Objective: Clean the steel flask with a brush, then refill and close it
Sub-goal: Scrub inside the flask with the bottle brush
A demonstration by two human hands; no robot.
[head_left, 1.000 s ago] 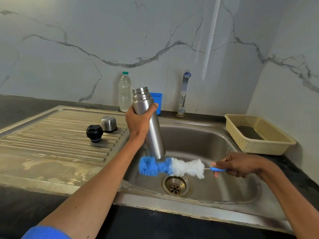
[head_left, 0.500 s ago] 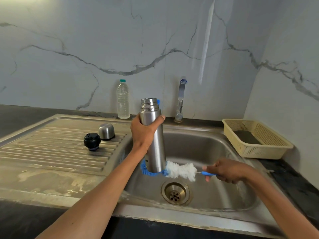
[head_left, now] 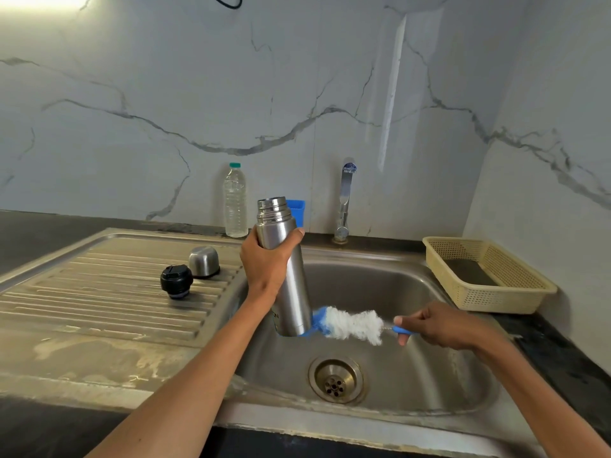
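Sink (head_left: 413, 385) drain nearest, right hand (head_left: 443, 327) clamped on brush (head_left: 353, 325) handle, bristles against flask (head_left: 287, 276) base, flask near upright over basin, open-mouthed, left hand (head_left: 267, 262) wrapped round it, stopper (head_left: 176, 280) and cup (head_left: 203, 261) on drainboard, water bottle (head_left: 235, 200) and tap (head_left: 344, 200) by wall.

- Clear plastic water bottle (head_left: 235, 200), green cap, upright against the marble wall (head_left: 165, 94), frame centre.
- Blue container (head_left: 296, 210) just right of it, partly hidden.
- Cream perforated basket (head_left: 486, 276), right of frame, on dark counter (head_left: 562, 352).
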